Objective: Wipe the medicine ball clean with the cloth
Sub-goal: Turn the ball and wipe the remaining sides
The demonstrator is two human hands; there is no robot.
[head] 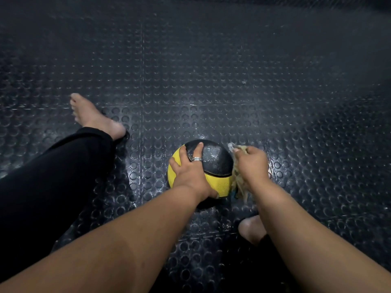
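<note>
- On the bumpy black floor (211, 81) sat the medicine ball (213, 163).
- The left hand (188, 168) lay flat on it, fingers spread.
- The right hand (250, 163) squeezed the cloth (238, 185) against its side.

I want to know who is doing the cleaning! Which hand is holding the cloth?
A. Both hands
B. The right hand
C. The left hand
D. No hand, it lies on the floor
B: the right hand grips the cloth against the medicine ball, while the left hand rests flat on the ball.
</note>
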